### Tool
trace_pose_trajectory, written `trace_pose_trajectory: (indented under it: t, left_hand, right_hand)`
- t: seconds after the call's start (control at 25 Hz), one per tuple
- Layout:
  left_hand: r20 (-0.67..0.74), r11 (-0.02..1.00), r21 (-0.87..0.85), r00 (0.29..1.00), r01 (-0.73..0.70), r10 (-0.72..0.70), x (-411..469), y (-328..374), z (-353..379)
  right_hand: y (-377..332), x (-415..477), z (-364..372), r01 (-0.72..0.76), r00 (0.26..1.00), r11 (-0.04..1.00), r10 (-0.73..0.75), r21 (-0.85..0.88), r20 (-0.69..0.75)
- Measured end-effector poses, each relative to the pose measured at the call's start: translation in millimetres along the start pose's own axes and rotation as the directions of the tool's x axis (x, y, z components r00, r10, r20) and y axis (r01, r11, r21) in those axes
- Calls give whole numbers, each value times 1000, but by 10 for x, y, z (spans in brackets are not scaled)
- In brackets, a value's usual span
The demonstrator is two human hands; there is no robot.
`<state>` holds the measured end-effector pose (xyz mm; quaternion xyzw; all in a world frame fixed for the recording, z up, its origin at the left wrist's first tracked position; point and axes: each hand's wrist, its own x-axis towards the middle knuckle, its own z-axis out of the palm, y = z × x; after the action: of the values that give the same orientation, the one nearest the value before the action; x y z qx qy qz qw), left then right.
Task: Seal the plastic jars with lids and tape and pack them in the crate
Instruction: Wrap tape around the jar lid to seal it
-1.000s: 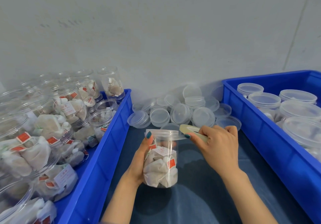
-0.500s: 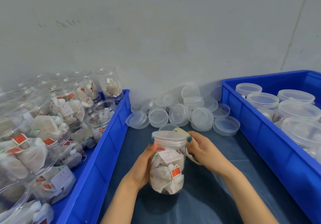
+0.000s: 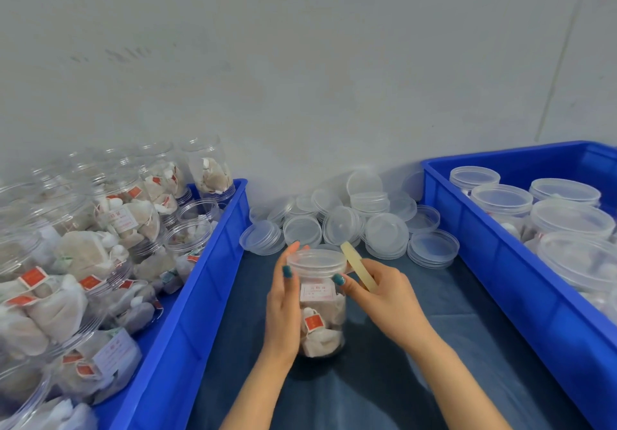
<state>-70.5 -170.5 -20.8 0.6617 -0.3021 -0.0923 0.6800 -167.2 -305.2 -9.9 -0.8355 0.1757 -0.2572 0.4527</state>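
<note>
Jar point(image 3: 317, 299), tape roll point(image 3: 358, 266) half-hidden in right hand point(image 3: 389, 301)

Tape roll point(image 3: 360, 265) partly hidden behind right hand point(image 3: 389, 297), jar label point(image 3: 317, 292) print unreadable

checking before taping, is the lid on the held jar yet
On. A clear lid covers the mouth of the jar; how tight, cannot tell.

Ahead of me stands a pale grey wall point(image 3: 300, 79), with dark smudges point(image 3: 123, 55) at left and a thin line point(image 3: 558, 62) at right; beneath lies dark blue cloth point(image 3: 384, 383).
</note>
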Motion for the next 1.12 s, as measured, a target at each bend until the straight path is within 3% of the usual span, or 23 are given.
trace_pose_trajectory:
  t: [0.2, 0.32, 0.48, 0.6, 0.88, 1.12]
  left_hand:
    - [78, 997, 79, 997, -23, 17, 38, -18, -98]
    - [69, 999, 34, 998, 12, -15, 59, 23, -134]
    - [101, 993, -73, 991, 90, -82, 69, 81, -203]
    - [142, 990, -84, 985, 112, -100, 51, 131, -216]
    - [291, 956, -225, 949, 189, -119, 4, 190, -217]
    - [478, 891, -311, 865, 330, -153, -111, 209, -251]
  right_hand:
    - [-4, -30, -188, 115, 993, 986, -109, -120, 55]
    - [40, -25, -290, 206, 975, 940, -219, -273, -19]
    - [14, -54, -294, 106, 980, 916, -163, -387, -116]
    - [3, -54, -317, 94, 949, 894, -214, -438, -234]
    - [77, 15, -381, 24, 967, 958, -95, -287, -237]
    - [21, 17, -313, 36, 984, 981, -68, -193, -165]
